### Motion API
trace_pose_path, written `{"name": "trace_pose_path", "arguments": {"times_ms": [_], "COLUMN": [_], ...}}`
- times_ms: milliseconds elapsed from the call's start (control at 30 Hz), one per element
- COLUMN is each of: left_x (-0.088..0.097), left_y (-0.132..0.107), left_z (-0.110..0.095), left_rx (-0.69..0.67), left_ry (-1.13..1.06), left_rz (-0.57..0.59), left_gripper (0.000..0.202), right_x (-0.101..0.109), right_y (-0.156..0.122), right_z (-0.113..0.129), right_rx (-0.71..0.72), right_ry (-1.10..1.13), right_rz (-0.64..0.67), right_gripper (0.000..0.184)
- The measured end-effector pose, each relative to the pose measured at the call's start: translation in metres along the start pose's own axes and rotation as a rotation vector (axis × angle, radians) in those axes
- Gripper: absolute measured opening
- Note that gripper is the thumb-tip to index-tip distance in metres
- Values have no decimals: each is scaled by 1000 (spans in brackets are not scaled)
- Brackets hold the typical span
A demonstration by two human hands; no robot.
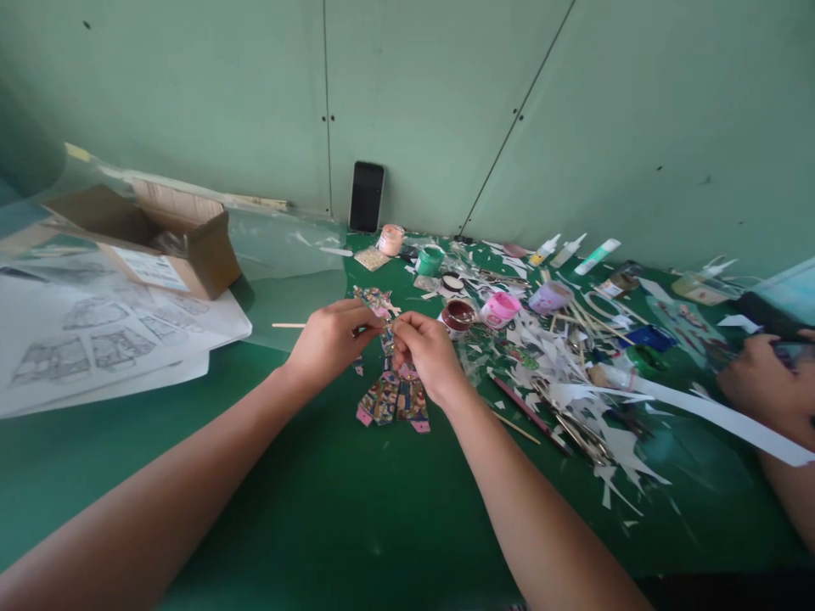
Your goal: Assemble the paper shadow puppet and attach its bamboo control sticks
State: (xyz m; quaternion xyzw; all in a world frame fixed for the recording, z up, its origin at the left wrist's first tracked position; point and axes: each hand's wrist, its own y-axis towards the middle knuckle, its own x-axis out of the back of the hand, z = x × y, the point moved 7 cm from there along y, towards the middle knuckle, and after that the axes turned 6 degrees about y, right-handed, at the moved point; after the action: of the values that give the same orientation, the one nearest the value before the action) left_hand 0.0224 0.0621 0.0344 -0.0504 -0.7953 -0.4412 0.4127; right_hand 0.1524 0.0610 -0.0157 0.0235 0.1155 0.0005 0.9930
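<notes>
A colourful patterned paper figure (393, 397) lies on the green table (331, 509) in the middle of the view. My left hand (331, 339) and my right hand (429, 356) meet over its upper part, both with fingers pinched on the figure's paper. Its lower legs stick out below my right hand, and its top shows above my fingers. A thin wooden stick (288, 325) lies just left of my left hand.
Small paint pots (500, 309), glue bottles (597, 255), sticks and several white paper scraps (573, 373) litter the right side. A phone (367, 197) leans on the wall. A cardboard box (171, 238) and printed sheets (95, 339) sit left. Another person's hand (764, 382) is at the right edge.
</notes>
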Motion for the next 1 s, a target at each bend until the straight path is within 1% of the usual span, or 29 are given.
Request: {"name": "trace_pose_path", "arguments": {"times_ms": [100,200,267,333,400,500,567,700,833,1000], "left_x": [2,1,1,-1,-3,-7,-7,-6,-6,-3], "left_y": [1,1,1,0,0,1,2,1,0,-1], "left_z": [-1,-2,0,5,9,9,8,8,6,2], "left_rx": [-7,-44,-36,9,39,3,-24,-15,0,-25], "left_ry": [-9,35,70,77,46,-14,-35,-35,-24,-39], "left_rz": [18,60,78,86,108,128,118,80,55,27], "left_gripper": [16,18,17,17,19,23,24,21,19,15], "right_x": [-1,-2,-2,-1,1,4,4,3,3,2], "right_y": [-1,-2,-1,0,1,0,-1,-1,-1,-1], "right_z": [1,0,0,3,8,16,19,19,17,12], "right_rx": [-3,-41,-45,-2,73,182,219,211,190,143], "right_ry": [10,7,-18,-78,-171,-311,-349,-335,-296,-202], "right_rz": [13,54,79,85,69,34,30,47,34,30], "right_gripper": [21,23,25,25,24,22,22,20,18,17]}}
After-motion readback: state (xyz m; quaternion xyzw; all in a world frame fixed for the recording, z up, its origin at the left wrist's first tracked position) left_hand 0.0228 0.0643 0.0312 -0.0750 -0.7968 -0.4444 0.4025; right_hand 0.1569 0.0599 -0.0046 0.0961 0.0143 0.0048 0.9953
